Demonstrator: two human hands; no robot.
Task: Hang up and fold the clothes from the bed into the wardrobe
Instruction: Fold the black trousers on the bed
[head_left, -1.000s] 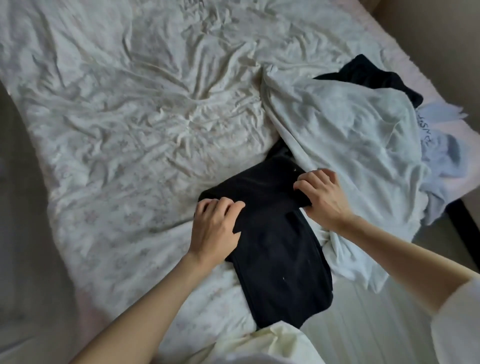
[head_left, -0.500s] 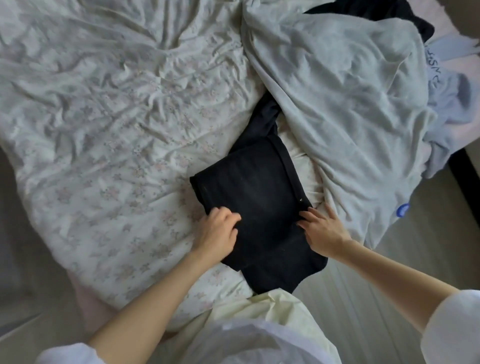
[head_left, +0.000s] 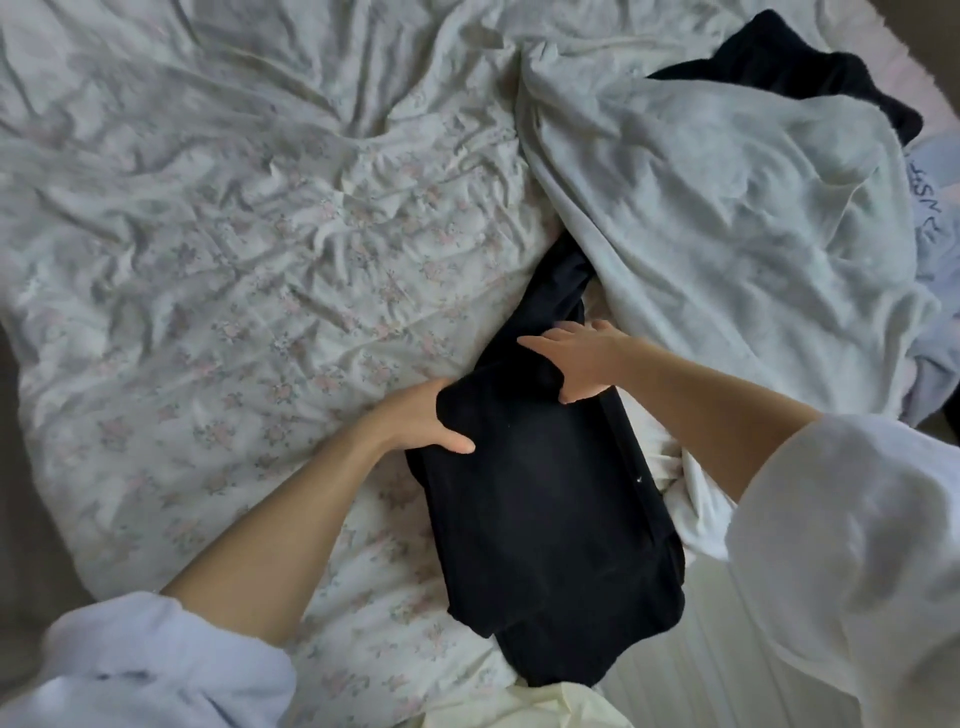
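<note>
**Folding dark trousers on the bed**

We stood over the bed (head_left: 218, 270), both bare hands on the dark trousers (head_left: 545, 493) lying near its edge. Our left hand (head_left: 415, 421) pinched the folded corner, thumb on top. Our right hand (head_left: 582, 358) gripped the far fold, fingers partly spread. The far trouser end lay tucked under a grey sweatshirt (head_left: 727, 208); pulling the fold over could drag that sweatshirt along, or loosen the fold.

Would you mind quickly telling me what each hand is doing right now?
Left hand: closed on the folded edge of the black garment, thumb on top.
Right hand: closed on the same garment's upper fold, pinching it.
</note>
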